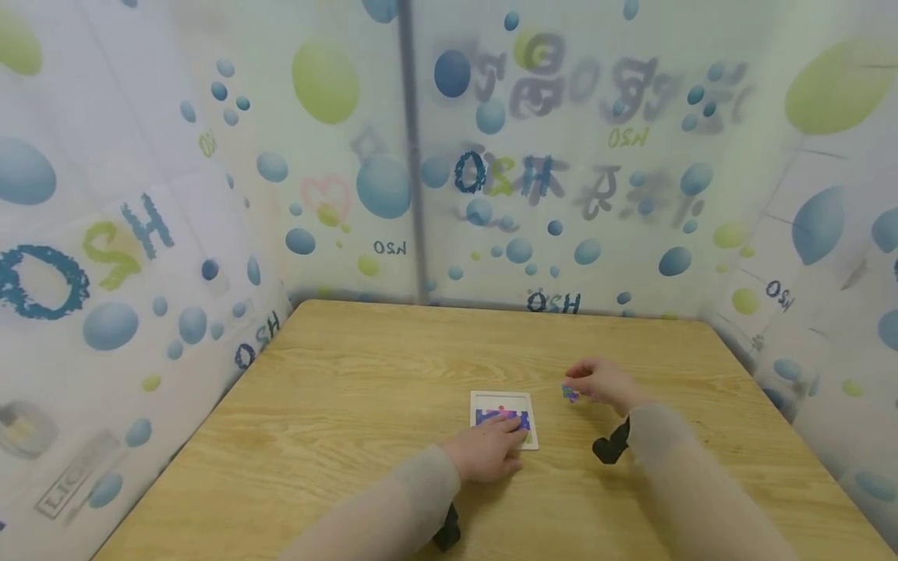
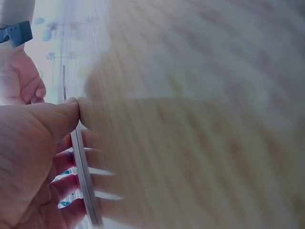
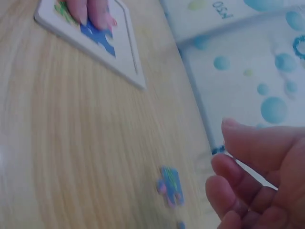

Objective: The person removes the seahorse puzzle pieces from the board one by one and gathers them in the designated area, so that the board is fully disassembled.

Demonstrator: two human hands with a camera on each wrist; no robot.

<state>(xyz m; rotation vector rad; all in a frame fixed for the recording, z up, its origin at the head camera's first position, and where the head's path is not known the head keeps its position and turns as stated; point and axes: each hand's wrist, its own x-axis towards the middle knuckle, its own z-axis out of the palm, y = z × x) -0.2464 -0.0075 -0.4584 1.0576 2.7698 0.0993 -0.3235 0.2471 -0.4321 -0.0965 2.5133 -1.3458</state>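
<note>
A jigsaw puzzle in a white frame tray lies on the table, its lower part filled with blue, pink and green pieces. On it rests my left hand, fingers laid over the filled part; the thumb touches the tray's edge in the left wrist view. To the right of the tray, my right hand hovers over a loose puzzle piece, blue with green and pink. In the right wrist view its thumb and fingers are apart, with nothing between them.
The wooden table carries everything. Part of a second small blue piece shows at the lower edge of the right wrist view. Curtains with blue and green bubble prints stand behind the table and along both sides.
</note>
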